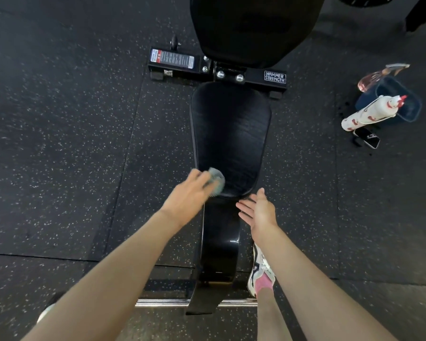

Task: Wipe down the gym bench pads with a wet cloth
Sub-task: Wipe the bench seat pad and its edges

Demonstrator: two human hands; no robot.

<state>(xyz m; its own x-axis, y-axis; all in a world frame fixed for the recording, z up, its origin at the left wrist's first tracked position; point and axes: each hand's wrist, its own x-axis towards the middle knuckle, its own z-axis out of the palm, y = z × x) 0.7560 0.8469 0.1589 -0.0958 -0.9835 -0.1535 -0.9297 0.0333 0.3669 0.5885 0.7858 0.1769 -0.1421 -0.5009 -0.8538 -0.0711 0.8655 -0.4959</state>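
Note:
A black bench seat pad [231,134] lies lengthwise in front of me, with the black back pad [253,28] rising beyond it. My left hand [190,195], blurred by motion, holds a bunched grey-blue cloth [217,179] against the near left corner of the seat pad. My right hand [258,212] hovers just off the pad's near right corner. Its fingers are straight and it holds nothing.
The black bench frame [221,75] crosses between the pads; a glossy black support [219,244] runs toward my feet. At the right on the speckled rubber floor stand a blue bucket [403,102], a white spray bottle [369,114], a pink bottle [371,80] and a phone [368,139].

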